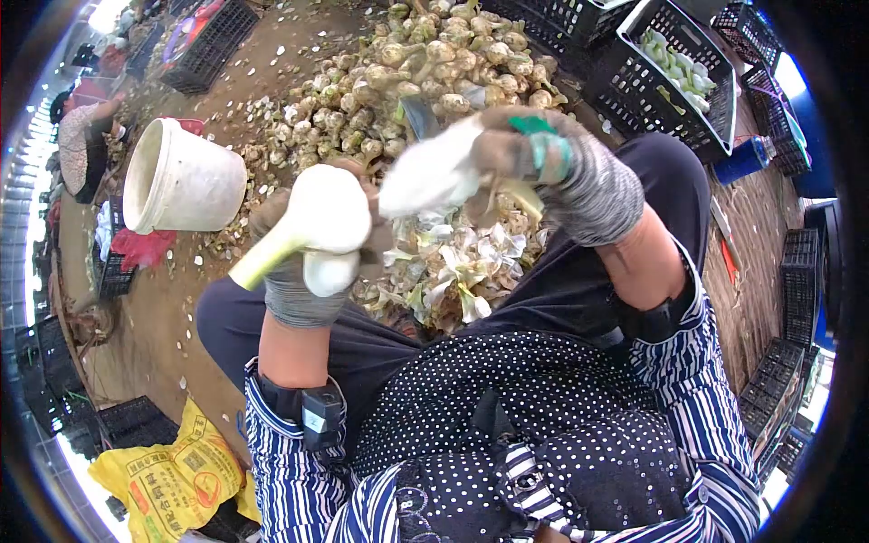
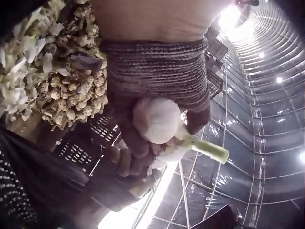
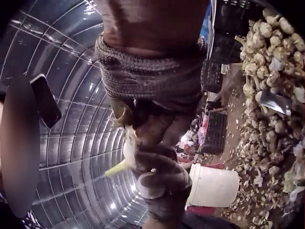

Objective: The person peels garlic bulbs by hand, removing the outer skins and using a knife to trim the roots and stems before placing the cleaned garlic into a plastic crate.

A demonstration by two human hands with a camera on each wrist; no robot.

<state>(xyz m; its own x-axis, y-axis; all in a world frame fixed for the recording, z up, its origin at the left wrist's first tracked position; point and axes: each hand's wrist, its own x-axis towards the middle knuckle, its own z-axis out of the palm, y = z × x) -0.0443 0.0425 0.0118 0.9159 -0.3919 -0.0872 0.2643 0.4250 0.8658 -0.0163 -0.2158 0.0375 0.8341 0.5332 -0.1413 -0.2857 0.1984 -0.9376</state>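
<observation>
My left hand [image 1: 303, 294], in a grey knit glove, holds two white garlic bulbs. The larger garlic bulb [image 1: 333, 206] keeps a pale green cut stem [image 1: 262, 258] that points down to the left. A smaller, round garlic bulb [image 2: 157, 120] sits against the palm side of the glove. My right hand [image 1: 557, 167], in a grey glove with a green patch, is close beside it and blurred. From its curled fingers spreads a white piece of garlic skin [image 1: 433, 172], with brownish husk [image 3: 121, 116] in the grip. In the right wrist view both hands' fingers meet around the garlic.
A heap of unpeeled garlic [image 1: 362, 100] lies ahead, with loose peelings [image 1: 462, 271] between the legs. A white bucket [image 1: 195, 176] lies tipped at the left. A black crate [image 1: 665, 77] with peeled garlic stands at the right. A yellow sack [image 1: 176, 475] lies lower left.
</observation>
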